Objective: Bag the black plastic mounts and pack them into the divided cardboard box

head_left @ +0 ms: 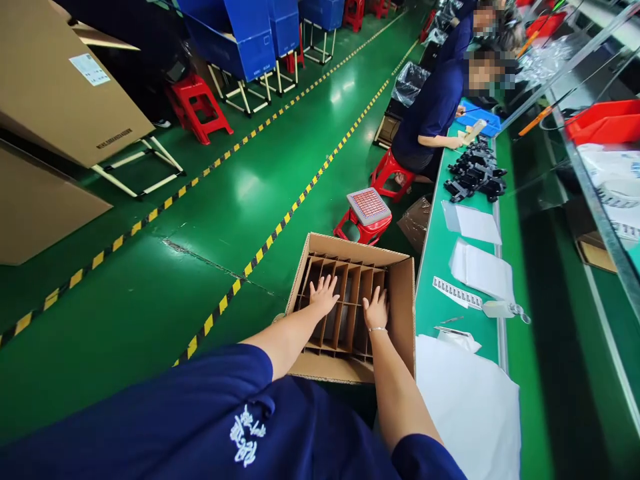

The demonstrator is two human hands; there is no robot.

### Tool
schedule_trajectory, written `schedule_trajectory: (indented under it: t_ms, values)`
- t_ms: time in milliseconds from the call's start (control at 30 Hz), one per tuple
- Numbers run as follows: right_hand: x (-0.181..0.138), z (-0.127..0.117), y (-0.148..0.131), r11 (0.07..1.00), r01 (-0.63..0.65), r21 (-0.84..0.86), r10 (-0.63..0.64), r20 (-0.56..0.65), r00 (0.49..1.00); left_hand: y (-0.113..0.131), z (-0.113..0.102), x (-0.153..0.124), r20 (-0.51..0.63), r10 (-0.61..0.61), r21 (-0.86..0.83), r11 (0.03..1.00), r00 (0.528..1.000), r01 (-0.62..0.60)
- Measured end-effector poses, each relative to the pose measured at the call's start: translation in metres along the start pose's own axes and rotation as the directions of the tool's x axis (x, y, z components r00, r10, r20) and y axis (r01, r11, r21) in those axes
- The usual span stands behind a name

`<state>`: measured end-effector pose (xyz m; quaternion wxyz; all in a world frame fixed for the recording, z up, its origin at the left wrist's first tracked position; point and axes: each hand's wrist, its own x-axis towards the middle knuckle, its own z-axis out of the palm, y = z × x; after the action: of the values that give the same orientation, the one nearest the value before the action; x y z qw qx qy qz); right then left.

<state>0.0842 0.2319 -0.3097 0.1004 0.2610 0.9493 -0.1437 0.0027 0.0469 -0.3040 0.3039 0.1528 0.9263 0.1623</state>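
An open cardboard box (400,313) stands on the floor beside the green workbench, with a brown cardboard divider grid (347,293) inside it. My left hand (324,297) lies flat on the grid's left part, fingers spread. On the right part rests my right hand (376,309), a thin bracelet on its wrist, fingers stretched out and pressing on the dividers. Neither hand holds anything.
The green workbench (440,247) to the right carries white bags (470,400), a label strip (456,293) and a pile of black parts (475,177). A red stool (365,217) stands behind the box. Two seated people in blue work further along. Big cartons stand at left.
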Motion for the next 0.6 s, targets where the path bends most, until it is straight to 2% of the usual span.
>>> schedule_trajectory:
  t_ms: [133,233,400,500,600]
  values:
    - [0.020,0.045,0.004,0.995,-0.055,-0.088,0.068,0.149,0.986,-0.013,0.032,0.036,0.106,-0.083,0.007,0.997,0.991,0.083]
    - [0.042,0.081,0.011,0.988,-0.075,-0.134,0.109,0.276,0.955,-0.024,0.060,0.062,0.176,-0.143,-0.018,0.989,0.974,0.148]
    - [0.071,0.126,0.022,0.984,-0.078,-0.160,0.138,0.404,0.904,-0.040,0.101,0.087,0.238,-0.214,-0.179,0.949,0.947,0.259]
    - [0.076,0.138,0.026,0.988,-0.063,-0.142,0.117,0.409,0.905,-0.045,0.109,0.085,0.206,-0.235,-0.375,0.878,0.950,0.298]
    - [0.075,0.137,0.027,0.991,-0.059,-0.120,0.105,0.420,0.901,-0.040,0.099,0.075,0.139,-0.319,-0.619,0.711,0.938,0.334]
